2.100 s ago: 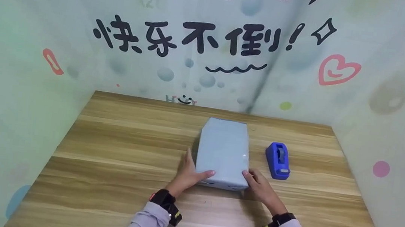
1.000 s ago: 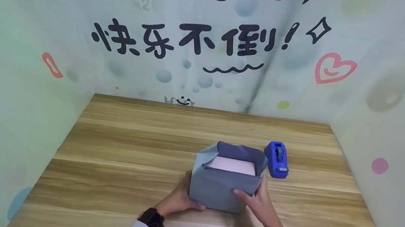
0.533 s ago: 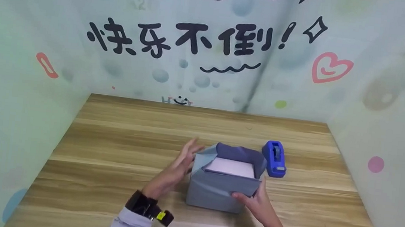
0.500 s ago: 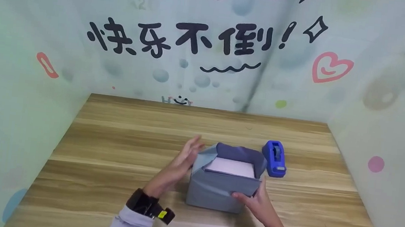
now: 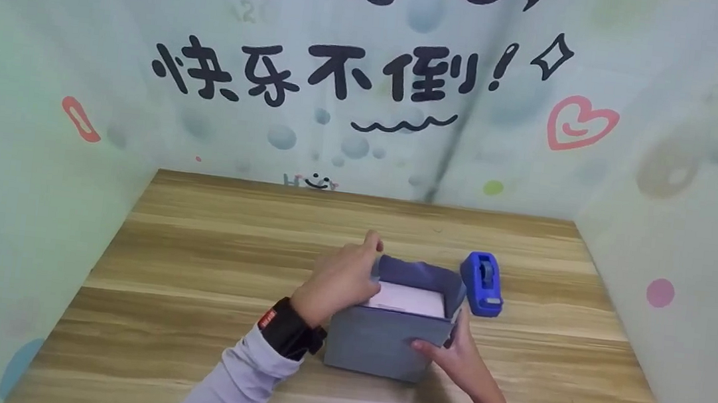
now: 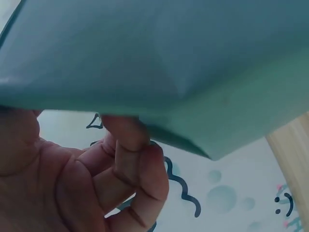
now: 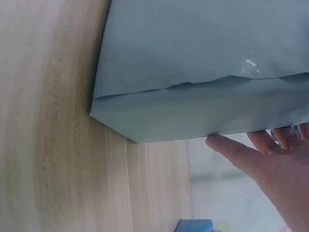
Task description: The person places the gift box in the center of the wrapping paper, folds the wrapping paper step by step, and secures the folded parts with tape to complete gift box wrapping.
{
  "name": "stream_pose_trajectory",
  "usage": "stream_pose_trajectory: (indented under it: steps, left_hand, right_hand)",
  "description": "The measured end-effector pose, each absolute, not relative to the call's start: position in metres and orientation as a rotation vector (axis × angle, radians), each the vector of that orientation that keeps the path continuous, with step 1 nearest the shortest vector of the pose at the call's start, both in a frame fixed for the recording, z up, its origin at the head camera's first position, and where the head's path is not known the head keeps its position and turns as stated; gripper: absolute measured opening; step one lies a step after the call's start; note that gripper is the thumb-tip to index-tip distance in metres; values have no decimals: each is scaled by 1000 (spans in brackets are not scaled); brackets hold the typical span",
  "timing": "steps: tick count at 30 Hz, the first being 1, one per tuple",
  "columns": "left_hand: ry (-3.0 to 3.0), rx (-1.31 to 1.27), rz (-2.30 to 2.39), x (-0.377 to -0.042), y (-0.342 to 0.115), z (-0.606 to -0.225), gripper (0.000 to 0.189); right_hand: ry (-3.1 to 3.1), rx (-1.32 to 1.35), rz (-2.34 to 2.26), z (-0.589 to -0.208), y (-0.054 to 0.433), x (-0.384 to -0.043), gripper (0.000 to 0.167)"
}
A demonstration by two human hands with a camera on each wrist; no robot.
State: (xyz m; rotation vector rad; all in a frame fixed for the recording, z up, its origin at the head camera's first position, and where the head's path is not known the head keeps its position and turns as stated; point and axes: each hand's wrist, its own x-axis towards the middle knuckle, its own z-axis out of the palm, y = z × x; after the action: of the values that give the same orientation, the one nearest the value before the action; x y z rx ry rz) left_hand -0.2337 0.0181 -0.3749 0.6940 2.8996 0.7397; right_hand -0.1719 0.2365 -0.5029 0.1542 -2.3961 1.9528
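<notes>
A box wrapped in blue-grey paper (image 5: 380, 347) stands on end on the wooden table. Its upper end is unfolded, so a white box end (image 5: 408, 300) shows between raised paper flaps (image 5: 421, 275). My left hand (image 5: 337, 279) is at the upper left edge and covers the flap there. In the left wrist view, the curled fingers (image 6: 130, 133) pinch the edge of the wrapping paper (image 6: 120, 58). My right hand (image 5: 466, 359) grips the box's right side, thumb on the near face and the other fingers mostly hidden behind. The right wrist view shows a long paper seam (image 7: 193, 84) along the box.
Close behind the box on the right stands a blue tape dispenser (image 5: 482, 284); part of it also shows in the right wrist view. The wooden table (image 5: 207, 246) meets a printed cloth backdrop (image 5: 257, 151) at the back and both sides.
The box, earlier lying flat, has been stood on end with its unfolded end up. The left hand has risen from its lower left side to the upper left flap; the right hand keeps its grip.
</notes>
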Motion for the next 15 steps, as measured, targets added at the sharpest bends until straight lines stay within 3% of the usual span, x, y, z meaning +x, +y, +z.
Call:
stream_pose_trajectory:
  steps: [10,15]
  left_hand:
    - [3033,675,902,-226,-9,-364,49]
    - [3022,568,1233,-224,-27,-378,41]
  right_hand:
    - [-2381,145,1979,-507,239,-172,111]
    - [-2382,162,1956,-507,239,-172,115]
